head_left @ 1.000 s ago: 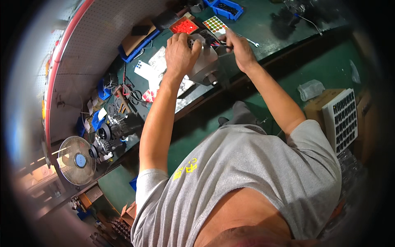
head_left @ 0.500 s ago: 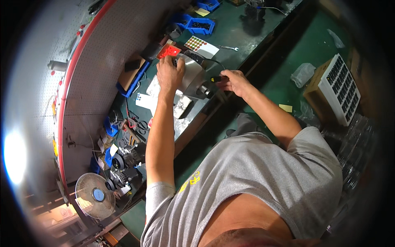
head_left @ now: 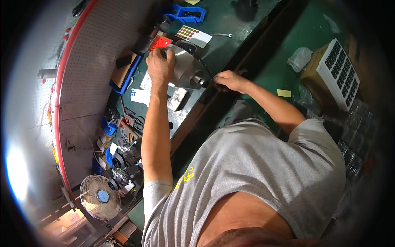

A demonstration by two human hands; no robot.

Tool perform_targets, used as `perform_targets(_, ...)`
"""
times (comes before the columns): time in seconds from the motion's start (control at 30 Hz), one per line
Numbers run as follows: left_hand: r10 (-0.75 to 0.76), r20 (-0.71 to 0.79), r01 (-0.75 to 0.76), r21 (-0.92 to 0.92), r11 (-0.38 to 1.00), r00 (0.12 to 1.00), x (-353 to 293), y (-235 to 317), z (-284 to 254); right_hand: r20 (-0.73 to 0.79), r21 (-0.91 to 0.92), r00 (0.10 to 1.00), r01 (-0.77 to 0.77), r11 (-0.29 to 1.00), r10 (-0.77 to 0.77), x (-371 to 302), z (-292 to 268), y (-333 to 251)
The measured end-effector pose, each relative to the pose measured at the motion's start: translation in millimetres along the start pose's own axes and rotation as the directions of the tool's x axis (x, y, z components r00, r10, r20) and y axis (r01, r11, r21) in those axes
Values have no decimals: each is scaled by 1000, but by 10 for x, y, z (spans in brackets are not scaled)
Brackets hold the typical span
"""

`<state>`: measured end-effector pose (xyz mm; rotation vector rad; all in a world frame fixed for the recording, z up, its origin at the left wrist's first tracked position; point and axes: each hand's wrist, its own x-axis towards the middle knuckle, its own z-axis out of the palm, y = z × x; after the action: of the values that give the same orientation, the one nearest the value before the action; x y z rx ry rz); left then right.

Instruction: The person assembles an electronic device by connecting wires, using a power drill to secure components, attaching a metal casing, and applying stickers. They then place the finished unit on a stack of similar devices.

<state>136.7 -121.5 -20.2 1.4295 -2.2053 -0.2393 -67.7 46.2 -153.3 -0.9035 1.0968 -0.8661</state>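
Note:
A silver metal motor with a round housing and a short shaft end lies on the workbench. My left hand grips its left end, fingers curled over the edge; the fingertips are partly hidden. From the motor's far side a black cable runs to my right hand, beyond the bench's front edge. That hand is closed around the cable near its end, with the thumb on top. The cable's tip is hidden in the fingers.
Near the motor are a red bin, a black parts tray, a sticker sheet and a wrench. Blue bins stand farther back. A fan is at lower left, a carton on the right.
My right hand has shifted slightly left, closer to the motor's shaft, and the black-and-yellow cable end seen before is now covered. My left hand stays on the motor. The whole view has shifted slightly.

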Motion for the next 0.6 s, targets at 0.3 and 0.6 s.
perform_targets(0.3, 57, -48, -55, 39, 998, 997, 26, -65, 42, -124, 213, 992, 22, 977, 4, 293, 401, 280)
perform_targets(0.6, 57, -28, -57, 8, 998, 998, 18, -75, 17, -337, -212, 938, 6, 977, -79, 423, 411, 123)
